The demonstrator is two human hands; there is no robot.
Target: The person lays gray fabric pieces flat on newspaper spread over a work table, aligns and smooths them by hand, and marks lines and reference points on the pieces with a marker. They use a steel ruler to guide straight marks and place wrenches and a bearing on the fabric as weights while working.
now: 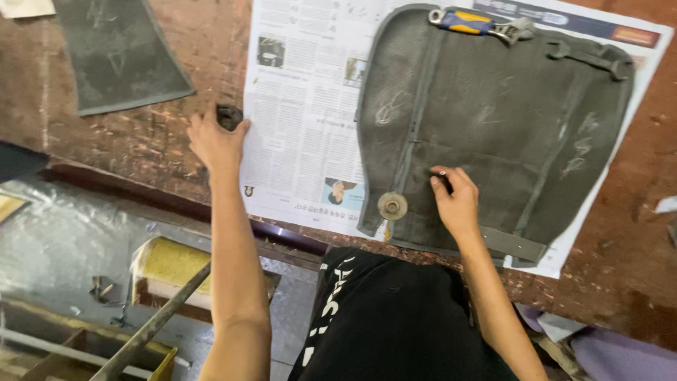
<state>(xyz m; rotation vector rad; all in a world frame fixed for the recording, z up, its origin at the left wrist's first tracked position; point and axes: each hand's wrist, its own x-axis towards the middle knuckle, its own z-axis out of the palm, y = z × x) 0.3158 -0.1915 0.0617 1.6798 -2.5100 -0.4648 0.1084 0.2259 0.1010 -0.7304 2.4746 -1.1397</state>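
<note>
Grey rubber mat (493, 120) lies on newspaper (303, 127) on the desk (141, 141). Right hand (457, 201) pinches a small ring (442, 173) on it, beside a metal disc (392, 206). Left hand (215, 141) fingers grip a dark round part (228, 116). Wrench (479, 25) rests at the mat's far edge.

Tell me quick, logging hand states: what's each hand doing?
Left hand: closed on a small dark part.
Right hand: pinching a small ring against the dark panel.

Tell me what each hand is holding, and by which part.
The left hand grips a small dark ring-like part by its edge. The right hand pinches a tiny metal piece in its fingers, over the dark rubber sheet.
</note>
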